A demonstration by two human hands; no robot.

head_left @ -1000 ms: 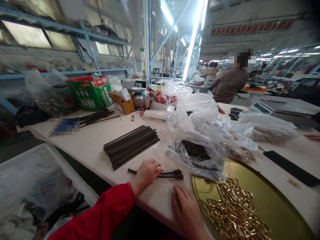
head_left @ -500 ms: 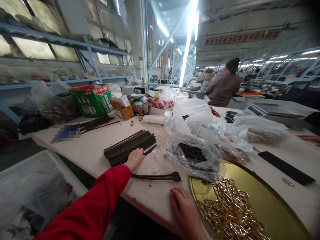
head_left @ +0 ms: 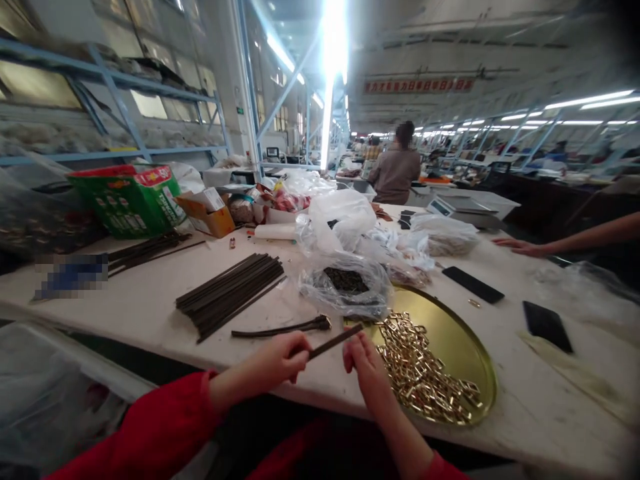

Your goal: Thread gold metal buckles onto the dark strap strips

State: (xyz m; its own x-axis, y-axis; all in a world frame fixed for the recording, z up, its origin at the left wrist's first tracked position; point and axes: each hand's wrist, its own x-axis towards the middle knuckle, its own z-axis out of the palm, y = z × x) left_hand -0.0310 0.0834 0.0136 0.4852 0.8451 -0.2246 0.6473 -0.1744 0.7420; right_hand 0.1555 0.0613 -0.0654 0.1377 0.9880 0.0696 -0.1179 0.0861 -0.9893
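My left hand (head_left: 281, 360) is closed on one end of a thin dark strip (head_left: 334, 341), lifted just above the table's front edge. My right hand (head_left: 364, 360) hovers at the strip's other end with its fingers curled, beside the gold round tray (head_left: 453, 333) heaped with several gold metal buckles (head_left: 417, 370). A bundle of dark strips with metal ends (head_left: 285, 328) lies on the table just beyond my hands. A larger stack of dark strips (head_left: 229, 294) lies further left.
A clear bag of dark small parts (head_left: 345, 287) sits behind the tray, with more plastic bags beyond it. A green box (head_left: 127, 199) and cardboard box (head_left: 207, 212) stand at the back left. Two phones (head_left: 547, 325) lie right. Another person's arm (head_left: 570, 241) reaches in from the right.
My left hand left the stack with one dark strip and drew back to the table's edge. My right hand rose off the table to meet it. The camera view swung right.
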